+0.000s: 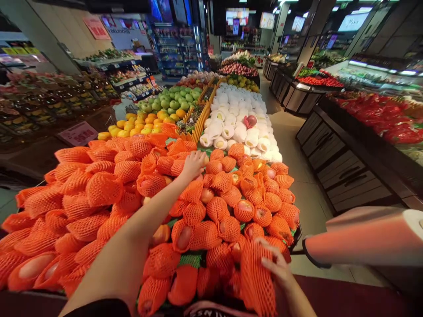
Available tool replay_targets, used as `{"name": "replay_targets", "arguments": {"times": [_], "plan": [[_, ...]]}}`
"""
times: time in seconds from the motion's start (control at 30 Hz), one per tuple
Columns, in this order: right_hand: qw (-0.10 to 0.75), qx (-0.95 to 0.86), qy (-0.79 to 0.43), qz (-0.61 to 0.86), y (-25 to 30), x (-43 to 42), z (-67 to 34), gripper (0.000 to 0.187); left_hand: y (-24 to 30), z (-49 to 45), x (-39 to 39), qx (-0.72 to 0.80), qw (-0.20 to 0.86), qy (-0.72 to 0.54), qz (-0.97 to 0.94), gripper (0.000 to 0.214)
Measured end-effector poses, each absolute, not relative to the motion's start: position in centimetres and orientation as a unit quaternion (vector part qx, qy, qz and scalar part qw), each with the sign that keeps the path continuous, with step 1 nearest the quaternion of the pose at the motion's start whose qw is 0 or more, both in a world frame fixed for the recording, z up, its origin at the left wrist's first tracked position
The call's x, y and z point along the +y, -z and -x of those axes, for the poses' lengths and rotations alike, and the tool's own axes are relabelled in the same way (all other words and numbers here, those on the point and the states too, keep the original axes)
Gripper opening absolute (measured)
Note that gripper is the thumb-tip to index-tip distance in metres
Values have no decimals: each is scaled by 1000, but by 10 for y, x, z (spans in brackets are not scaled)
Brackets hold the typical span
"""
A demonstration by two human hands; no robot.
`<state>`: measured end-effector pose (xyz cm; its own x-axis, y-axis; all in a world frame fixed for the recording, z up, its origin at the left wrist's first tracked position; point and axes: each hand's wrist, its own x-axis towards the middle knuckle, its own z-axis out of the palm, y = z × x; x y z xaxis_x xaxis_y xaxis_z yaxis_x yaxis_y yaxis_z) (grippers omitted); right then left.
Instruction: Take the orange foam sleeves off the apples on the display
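My left hand (194, 164) reaches far across a pile of fruit in orange foam nets. Its fingers curl over a yellowish fruit (206, 159), mostly hidden beneath them. Close to me, my right hand (277, 265) is closed round the side of a long orange foam net sleeve (257, 279), which stands out from the pile; whether fruit is inside it I cannot tell. Between my hands lie several netted fruits (217, 209), some with reddish-yellow skin showing at the net openings. To the left, a higher heap of netted fruit (104, 189) rises beside my left forearm.
Beyond the pile are fruits in white foam nets (228, 116), with a red fruit (250, 121) on top, oranges (142, 123) and green fruit (172, 100). A yellow fence-like divider (198, 121) separates them. At right, a blurred orange-red roll-like object (360, 240) juts in near a wooden-fronted counter (350, 176).
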<state>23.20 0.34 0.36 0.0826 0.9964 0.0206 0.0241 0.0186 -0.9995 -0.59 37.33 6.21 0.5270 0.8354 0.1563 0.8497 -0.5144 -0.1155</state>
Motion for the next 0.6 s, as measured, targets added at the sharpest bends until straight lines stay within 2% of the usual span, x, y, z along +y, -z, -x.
{"name": "replay_targets", "arguments": {"times": [0.03,0.1,0.27,0.4,0.5,0.6], "plan": [[498,-518,-439,540,-9,7,-238,29,-69,12,358,-467,93,77,876,69],[468,-562,-342,590,-19,13,-249,33,-78,20,320,-429,74,139,889,69],[450,-624,-184,611,-34,6,-257,28,-69,31,200,-409,-106,173,890,66],[500,-588,-142,619,-44,-16,-250,23,-41,44,118,-397,-180,134,890,64],[534,-534,-148,639,-41,-35,-251,12,-24,58,76,-407,-182,137,885,64],[553,-486,-154,659,-32,-52,-258,12,-9,74,51,-440,-182,122,871,64]]}}
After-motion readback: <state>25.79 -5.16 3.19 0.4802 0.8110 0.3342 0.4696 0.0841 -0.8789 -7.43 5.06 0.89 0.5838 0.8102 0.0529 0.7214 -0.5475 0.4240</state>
